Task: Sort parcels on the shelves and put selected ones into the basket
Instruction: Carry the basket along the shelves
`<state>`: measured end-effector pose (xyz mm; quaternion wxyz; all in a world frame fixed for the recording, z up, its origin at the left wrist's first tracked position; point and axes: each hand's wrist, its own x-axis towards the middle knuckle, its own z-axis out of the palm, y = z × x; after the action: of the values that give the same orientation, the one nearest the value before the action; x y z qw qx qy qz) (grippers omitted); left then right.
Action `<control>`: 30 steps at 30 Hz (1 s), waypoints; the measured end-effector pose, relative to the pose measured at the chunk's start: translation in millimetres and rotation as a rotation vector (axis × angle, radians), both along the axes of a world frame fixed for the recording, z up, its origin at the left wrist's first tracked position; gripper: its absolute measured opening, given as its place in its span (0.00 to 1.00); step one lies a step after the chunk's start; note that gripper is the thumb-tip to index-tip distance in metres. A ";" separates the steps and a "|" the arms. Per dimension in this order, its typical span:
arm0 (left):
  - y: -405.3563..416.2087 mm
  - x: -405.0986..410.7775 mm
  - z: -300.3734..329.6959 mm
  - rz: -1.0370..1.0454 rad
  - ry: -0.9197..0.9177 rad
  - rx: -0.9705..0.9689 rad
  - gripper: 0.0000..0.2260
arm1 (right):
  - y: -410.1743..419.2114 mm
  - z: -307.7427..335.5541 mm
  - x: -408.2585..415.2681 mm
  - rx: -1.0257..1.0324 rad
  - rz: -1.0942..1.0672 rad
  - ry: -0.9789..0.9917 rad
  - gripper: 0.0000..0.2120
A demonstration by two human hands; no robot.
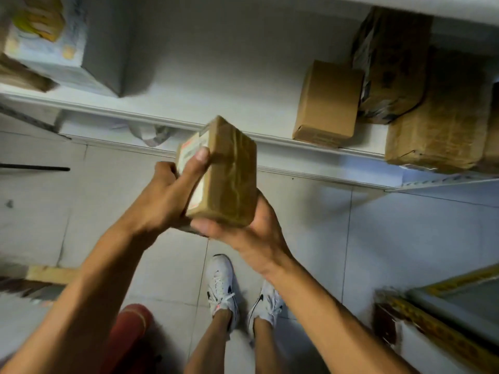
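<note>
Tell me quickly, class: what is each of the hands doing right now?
Left hand: grips the taped brown parcel, thumb across its label side.
Right hand: cups the same parcel from below, fingers curled round it.

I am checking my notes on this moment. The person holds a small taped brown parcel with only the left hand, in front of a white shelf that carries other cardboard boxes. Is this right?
Not quite: in the head view both hands hold the taped brown parcel. The left hand grips its labelled side, and the right hand supports it from below. The white shelf with other cardboard boxes is as you say.
</note>
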<state>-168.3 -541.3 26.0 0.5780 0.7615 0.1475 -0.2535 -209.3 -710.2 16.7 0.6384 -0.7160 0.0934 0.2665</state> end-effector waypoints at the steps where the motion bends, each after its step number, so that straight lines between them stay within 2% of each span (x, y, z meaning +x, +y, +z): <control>1: -5.9 4.1 3.3 0.021 -0.051 0.070 0.28 | 3.6 -6.9 0.9 0.139 -0.159 0.091 0.41; 2: -11.1 9.0 7.7 0.049 -0.053 0.087 0.25 | 3.4 -18.3 2.7 0.223 -0.277 0.132 0.40; 3: -13.1 13.9 7.1 0.066 -0.020 0.040 0.26 | 0.8 -28.3 5.1 0.303 -0.344 0.146 0.41; 5: -12.8 22.7 5.9 0.089 0.105 -0.132 0.28 | -3.3 -35.4 11.3 0.465 -0.404 0.198 0.48; 7: -11.3 31.8 0.5 0.091 0.206 -0.300 0.26 | -10.9 -41.5 16.3 0.624 -0.389 0.219 0.51; 9: -12.6 37.3 -3.8 0.138 0.228 -0.397 0.26 | -17.4 -42.3 20.5 0.666 -0.329 0.256 0.47; 12: -13.1 38.5 -9.2 0.230 0.097 -0.397 0.25 | -15.6 -39.9 30.2 0.481 -0.303 0.271 0.52; 13: -9.1 39.0 -10.7 0.252 0.042 -0.378 0.25 | -10.3 -37.8 34.8 0.399 -0.308 0.243 0.50; 16: 11.7 48.1 -16.9 0.348 -0.142 -0.291 0.22 | 20.9 -31.9 58.2 0.240 -0.245 0.127 0.32; 19: 34.2 66.9 -29.1 0.622 -0.238 -0.329 0.15 | 67.8 -30.2 100.5 0.120 -0.216 0.023 0.31; 21: 45.8 85.5 -35.0 0.810 -0.234 -0.257 0.16 | 99.6 -33.4 130.1 0.076 -0.238 0.006 0.32; 24: 66.6 116.1 -52.4 0.923 -0.068 -0.139 0.19 | 139.6 -38.8 168.7 -0.057 -0.134 0.053 0.30; 27: 81.7 135.1 -70.4 1.007 0.044 -0.182 0.19 | 159.4 -51.9 188.2 -0.037 -0.059 0.087 0.26; 30: 79.6 137.4 -74.8 1.201 0.023 -0.258 0.21 | 157.4 -55.9 180.1 -0.002 -0.037 0.086 0.31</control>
<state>-30.9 -461.7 -48.7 0.7055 0.4665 0.5254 0.0925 -29.2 -552.7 -39.2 0.6380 -0.7027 0.1340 0.2850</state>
